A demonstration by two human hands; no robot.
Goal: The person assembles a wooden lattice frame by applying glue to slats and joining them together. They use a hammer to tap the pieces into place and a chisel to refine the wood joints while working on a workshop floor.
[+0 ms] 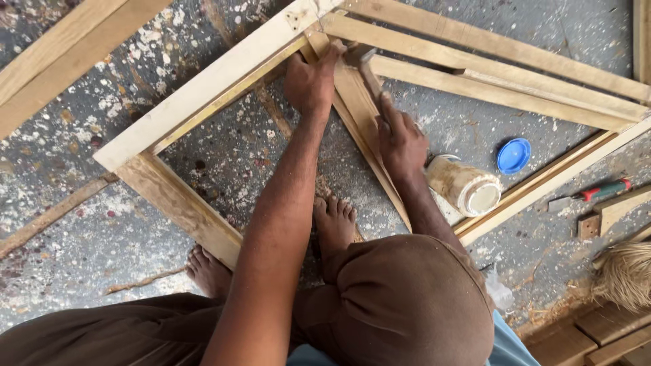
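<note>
- Our left hand (310, 83) presses the wooden frame (203, 91) at its twelve-o'clock corner joint.
- Our right hand (400, 139) grips a hammer (363, 64), its head beside the left fingers.
- A glue jar (468, 186) lies at three o'clock.

The paint-spattered grey floor (81, 224) carries a wooden frame (196, 95). Inside the frame lie a tipped jar (464, 186) and a blue lid (513, 156); outside it, a red-handled tool (590, 194) and wood scraps (597, 332).

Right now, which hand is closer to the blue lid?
Right. The right hand is beside the jar, just left of the blue lid; the left hand is farther away at the frame corner.
</note>
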